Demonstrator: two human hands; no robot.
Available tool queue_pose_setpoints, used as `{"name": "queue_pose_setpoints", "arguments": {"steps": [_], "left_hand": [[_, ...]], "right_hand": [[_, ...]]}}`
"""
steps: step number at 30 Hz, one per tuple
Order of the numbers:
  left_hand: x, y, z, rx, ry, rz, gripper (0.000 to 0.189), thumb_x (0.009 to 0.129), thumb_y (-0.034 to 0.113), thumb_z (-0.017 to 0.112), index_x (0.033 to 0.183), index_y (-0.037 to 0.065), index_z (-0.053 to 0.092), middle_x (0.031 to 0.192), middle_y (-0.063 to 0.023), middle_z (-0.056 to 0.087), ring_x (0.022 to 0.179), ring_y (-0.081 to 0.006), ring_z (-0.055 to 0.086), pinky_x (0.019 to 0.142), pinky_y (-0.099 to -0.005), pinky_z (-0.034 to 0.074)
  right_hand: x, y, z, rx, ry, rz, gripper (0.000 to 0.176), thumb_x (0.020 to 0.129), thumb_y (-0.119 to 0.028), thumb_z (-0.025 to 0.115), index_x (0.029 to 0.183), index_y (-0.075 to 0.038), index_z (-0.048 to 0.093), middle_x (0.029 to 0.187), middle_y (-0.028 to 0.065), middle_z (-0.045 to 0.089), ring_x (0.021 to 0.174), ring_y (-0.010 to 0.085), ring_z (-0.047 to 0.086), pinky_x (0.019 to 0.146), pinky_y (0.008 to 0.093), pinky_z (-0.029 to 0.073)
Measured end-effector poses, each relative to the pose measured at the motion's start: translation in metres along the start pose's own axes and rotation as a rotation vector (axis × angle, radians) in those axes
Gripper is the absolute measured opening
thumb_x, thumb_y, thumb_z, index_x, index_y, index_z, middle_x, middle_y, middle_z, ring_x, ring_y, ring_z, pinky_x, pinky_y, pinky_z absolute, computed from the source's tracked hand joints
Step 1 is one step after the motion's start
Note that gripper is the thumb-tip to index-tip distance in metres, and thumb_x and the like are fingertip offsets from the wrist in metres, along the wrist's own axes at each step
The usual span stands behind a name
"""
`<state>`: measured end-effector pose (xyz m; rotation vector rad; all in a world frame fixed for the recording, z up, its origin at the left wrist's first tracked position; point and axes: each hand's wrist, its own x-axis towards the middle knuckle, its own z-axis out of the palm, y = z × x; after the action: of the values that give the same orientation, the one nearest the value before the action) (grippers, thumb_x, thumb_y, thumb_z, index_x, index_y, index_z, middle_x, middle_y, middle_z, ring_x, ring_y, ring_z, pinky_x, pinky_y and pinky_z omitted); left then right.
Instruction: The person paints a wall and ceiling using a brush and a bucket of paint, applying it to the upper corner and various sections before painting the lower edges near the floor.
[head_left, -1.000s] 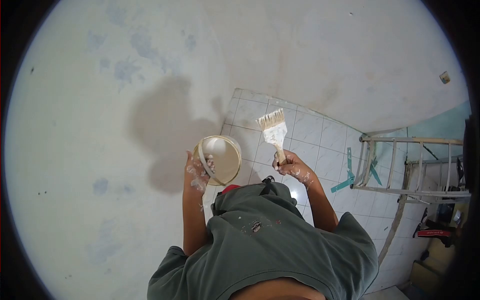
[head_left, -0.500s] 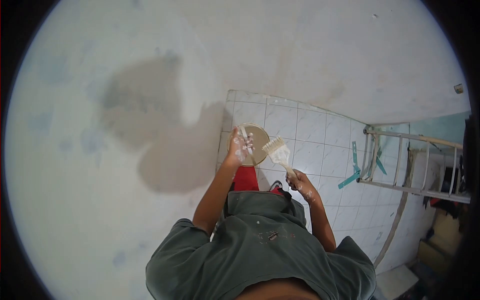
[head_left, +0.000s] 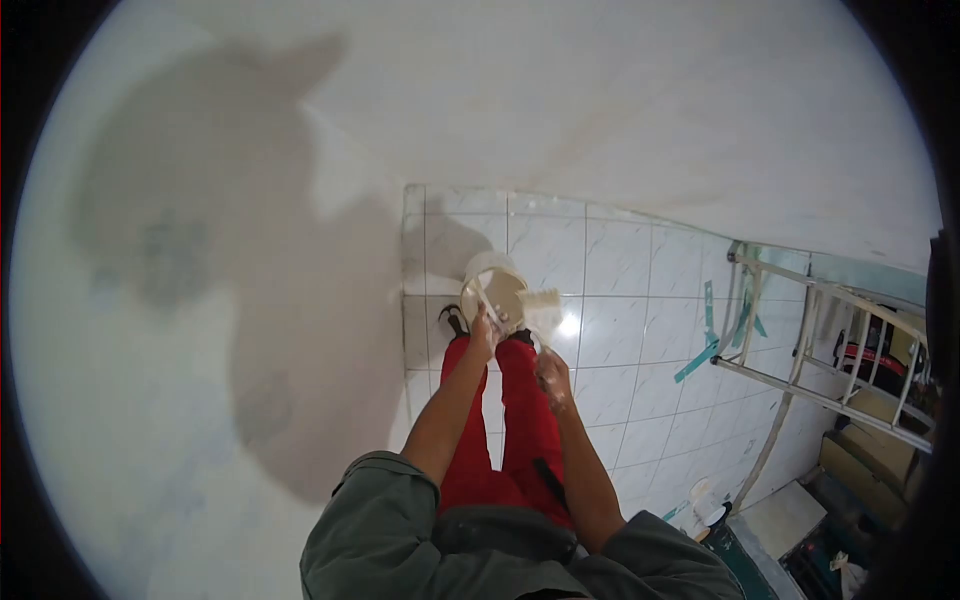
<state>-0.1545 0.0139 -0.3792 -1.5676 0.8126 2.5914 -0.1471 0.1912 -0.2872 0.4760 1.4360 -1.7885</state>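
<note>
My left hand (head_left: 484,335) is closed around the pale handle of a bucket (head_left: 490,263), which hangs tilted in front of my lower legs. Off-white paint shows inside it. In my right hand (head_left: 552,378) I grip a wide paintbrush (head_left: 542,312) by its handle, bristles pointing away from me. The brush head is whitish and slightly blurred, and it overlaps the right side of the bucket rim in this view.
White walls (head_left: 640,110) meet in a corner ahead and at left, with my shadow on the left one. Below is a tiled floor (head_left: 615,330). A metal ladder (head_left: 790,385) with teal ties stands at right, near boxes (head_left: 865,460) and other items.
My view has tipped down and my legs now show. The bucket has tilted, and the brush has come in closer to its right rim.
</note>
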Motion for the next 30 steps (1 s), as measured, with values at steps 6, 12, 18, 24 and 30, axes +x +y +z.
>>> {"name": "queue_pose_setpoints", "arguments": {"steps": [6, 12, 18, 24, 30], "left_hand": [[0.063, 0.039, -0.058, 0.196, 0.24, 0.014, 0.051, 0.085, 0.053, 0.035, 0.105, 0.008, 0.046, 0.089, -0.0061, 0.053, 0.08, -0.0186, 0.051, 0.071, -0.0297, 0.039], [0.076, 0.057, -0.139, 0.47, 0.334, 0.101, 0.043, 0.085, 0.042, 0.045, 0.108, 0.005, 0.045, 0.099, -0.0119, 0.054, 0.086, -0.0181, 0.054, 0.066, -0.0304, 0.042], [-0.034, 0.031, -0.24, 0.96, 0.48, 0.074, 0.054, 0.084, 0.048, 0.039, 0.111, 0.001, 0.044, 0.095, -0.0087, 0.057, 0.081, -0.0163, 0.054, 0.062, -0.0297, 0.041], [-0.265, -0.029, -0.327, 1.393, 0.268, -0.104, 0.018, 0.083, 0.018, 0.041, 0.077, 0.004, 0.051, 0.072, -0.0124, 0.052, 0.066, -0.026, 0.051, 0.057, -0.039, 0.04], [-0.446, 0.002, -0.248, 1.164, 0.37, -0.142, 0.01, 0.072, 0.014, 0.052, 0.073, 0.005, 0.056, 0.064, -0.0107, 0.053, 0.064, -0.0182, 0.052, 0.059, -0.0291, 0.042]], "right_hand": [[0.109, 0.077, 0.024, -0.586, 0.033, -0.042, 0.033, 0.083, -0.025, 0.039, 0.081, 0.004, 0.054, 0.074, 0.0262, 0.054, 0.072, 0.0379, 0.054, 0.064, 0.0409, 0.04], [0.13, 0.067, 0.025, -0.768, -0.034, 0.082, 0.035, 0.085, -0.028, 0.038, 0.085, 0.002, 0.056, 0.078, 0.0243, 0.056, 0.077, 0.0386, 0.054, 0.068, 0.0423, 0.041], [0.127, 0.069, 0.016, -0.698, -0.058, 0.181, 0.037, 0.086, -0.032, 0.038, 0.092, 0.0, 0.055, 0.084, 0.0209, 0.058, 0.083, 0.0348, 0.055, 0.073, 0.038, 0.041], [0.095, 0.025, 0.028, -0.698, -0.047, 0.1, 0.037, 0.087, -0.032, 0.038, 0.087, 0.0, 0.056, 0.082, 0.0207, 0.058, 0.081, 0.0343, 0.056, 0.073, 0.0385, 0.041], [0.064, -0.024, 0.04, -0.634, -0.012, -0.058, 0.037, 0.086, -0.032, 0.04, 0.083, 0.001, 0.058, 0.075, 0.0204, 0.058, 0.074, 0.0303, 0.057, 0.069, 0.0377, 0.042]]}}
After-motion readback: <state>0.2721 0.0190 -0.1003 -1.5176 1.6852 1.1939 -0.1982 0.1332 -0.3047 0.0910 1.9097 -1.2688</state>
